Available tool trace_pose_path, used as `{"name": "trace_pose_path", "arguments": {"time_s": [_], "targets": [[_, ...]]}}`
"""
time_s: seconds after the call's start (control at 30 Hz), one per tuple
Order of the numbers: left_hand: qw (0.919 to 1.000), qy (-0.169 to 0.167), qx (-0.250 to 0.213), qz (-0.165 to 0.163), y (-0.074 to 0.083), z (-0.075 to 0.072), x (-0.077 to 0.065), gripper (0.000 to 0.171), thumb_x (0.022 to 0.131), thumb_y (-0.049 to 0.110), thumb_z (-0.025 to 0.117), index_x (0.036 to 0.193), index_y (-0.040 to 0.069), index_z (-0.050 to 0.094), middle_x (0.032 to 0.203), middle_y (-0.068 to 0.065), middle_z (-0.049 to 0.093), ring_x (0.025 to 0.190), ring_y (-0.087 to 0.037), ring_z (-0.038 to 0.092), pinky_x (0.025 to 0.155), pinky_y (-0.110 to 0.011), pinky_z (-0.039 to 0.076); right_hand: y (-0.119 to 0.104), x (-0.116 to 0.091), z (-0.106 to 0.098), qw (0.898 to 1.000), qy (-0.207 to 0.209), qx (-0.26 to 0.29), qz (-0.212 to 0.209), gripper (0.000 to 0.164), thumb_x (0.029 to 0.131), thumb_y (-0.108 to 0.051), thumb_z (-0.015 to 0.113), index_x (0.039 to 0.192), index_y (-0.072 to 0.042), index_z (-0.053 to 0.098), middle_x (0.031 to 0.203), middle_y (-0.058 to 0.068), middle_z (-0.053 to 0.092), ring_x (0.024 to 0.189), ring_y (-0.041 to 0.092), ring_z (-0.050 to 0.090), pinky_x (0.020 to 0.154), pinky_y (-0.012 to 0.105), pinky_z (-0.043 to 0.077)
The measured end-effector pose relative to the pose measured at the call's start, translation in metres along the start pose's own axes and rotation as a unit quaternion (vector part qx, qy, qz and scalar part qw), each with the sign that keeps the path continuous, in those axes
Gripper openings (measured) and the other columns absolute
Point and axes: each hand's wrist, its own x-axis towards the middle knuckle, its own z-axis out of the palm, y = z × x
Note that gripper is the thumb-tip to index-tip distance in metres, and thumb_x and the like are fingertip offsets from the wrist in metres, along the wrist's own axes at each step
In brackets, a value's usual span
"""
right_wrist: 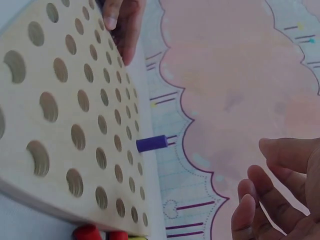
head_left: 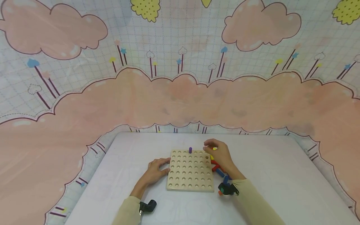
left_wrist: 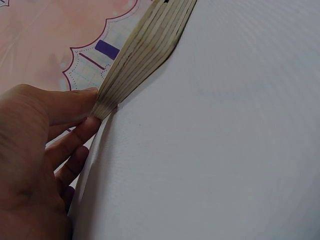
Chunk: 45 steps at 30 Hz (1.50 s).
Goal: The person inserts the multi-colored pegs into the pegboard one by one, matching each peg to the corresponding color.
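Observation:
A square wooden pegboard [head_left: 191, 189] with rows of round holes lies on the table. One purple peg [head_left: 190, 150] stands upright in its far row; it also shows as the purple peg [right_wrist: 152, 143] in the right wrist view. My left hand [head_left: 155, 170] rests against the board's left side, with thumb and fingertips touching the wooden edge [left_wrist: 145, 55]. My right hand [head_left: 220, 155] is raised over the far right corner. In the right wrist view, that hand [right_wrist: 280, 195] has loosely bent fingers, thumb apart, and nothing between them.
Along the board's right side lie loose pegs: red [head_left: 215, 167], blue [head_left: 220, 172], yellow [head_left: 212, 157] and orange [head_left: 220, 193] ones, partly hidden by my right hand and wrist camera [head_left: 228, 189]. White table surface [head_left: 281, 175] surrounds the board. A patterned cloth [head_left: 180, 103] hangs behind.

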Motion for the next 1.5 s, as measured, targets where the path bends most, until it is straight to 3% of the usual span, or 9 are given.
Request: {"name": "trace_pose_path", "arguments": {"time_s": [0.27, 0.43, 0.8, 0.93, 1.17, 1.5], "targets": [[1.0000, 0.001, -0.003, -0.008, -0.001, 0.000, 0.002, 0.048, 0.091, 0.020, 0.069, 0.137, 0.013, 0.057, 0.132, -0.002, 0.064, 0.133, -0.028, 0.044, 0.118, -0.051, 0.012, 0.012, -0.013, -0.020, 1.000, 0.000, -0.012, 0.005, 0.023, 0.092, -0.020, 0.069, 0.113, -0.011, 0.069, 0.109, 0.006, 0.071, 0.105, 0.024, 0.063, 0.087, 0.036, 0.057], [0.9999, -0.001, -0.007, -0.009, 0.000, -0.001, 0.003, 0.048, 0.091, 0.020, 0.069, 0.137, 0.013, 0.057, 0.132, -0.002, 0.064, 0.133, -0.028, 0.044, 0.118, -0.053, 0.012, 0.020, -0.021, -0.030, 0.999, 0.003, -0.028, 0.026, 0.023, 0.094, -0.023, 0.067, 0.115, -0.013, 0.068, 0.113, 0.007, 0.069, 0.107, 0.025, 0.060, 0.083, 0.028, 0.053], [0.9999, -0.009, -0.002, -0.006, 0.002, -0.004, 0.003, 0.049, 0.091, 0.019, 0.068, 0.138, 0.012, 0.057, 0.133, -0.004, 0.063, 0.133, -0.030, 0.044, 0.118, -0.052, 0.012, 0.048, -0.037, -0.045, 0.996, 0.009, -0.083, 0.006, 0.025, 0.094, -0.020, 0.067, 0.116, -0.008, 0.068, 0.111, 0.009, 0.070, 0.102, 0.025, 0.062, 0.084, 0.044, 0.056], [0.9999, -0.010, -0.004, -0.009, 0.002, -0.004, 0.003, 0.049, 0.091, 0.019, 0.069, 0.138, 0.013, 0.057, 0.133, -0.003, 0.063, 0.134, -0.029, 0.044, 0.118, -0.051, 0.012, 0.055, -0.044, -0.054, 0.996, -0.002, -0.086, 0.022, 0.025, 0.094, -0.019, 0.067, 0.117, -0.009, 0.068, 0.112, 0.009, 0.070, 0.107, 0.027, 0.062, 0.092, 0.042, 0.054], [0.9999, -0.007, 0.003, -0.009, -0.001, -0.003, 0.005, 0.049, 0.091, 0.018, 0.069, 0.138, 0.013, 0.057, 0.132, -0.001, 0.064, 0.134, -0.028, 0.044, 0.118, -0.050, 0.014, 0.067, -0.055, -0.065, 0.994, -0.012, -0.107, 0.016, 0.025, 0.093, -0.017, 0.067, 0.116, -0.007, 0.068, 0.112, 0.010, 0.071, 0.105, 0.026, 0.062, 0.092, 0.045, 0.054], [0.9999, -0.007, 0.006, -0.006, 0.000, -0.002, 0.005, 0.049, 0.091, 0.019, 0.069, 0.138, 0.013, 0.057, 0.133, -0.002, 0.063, 0.134, -0.028, 0.044, 0.118, -0.050, 0.013, 0.084, -0.071, -0.080, 0.987, -0.059, -0.144, 0.027, 0.029, 0.089, -0.019, 0.072, 0.116, -0.008, 0.070, 0.104, 0.006, 0.072, 0.093, 0.018, 0.060, 0.080, 0.030, 0.051]]}}
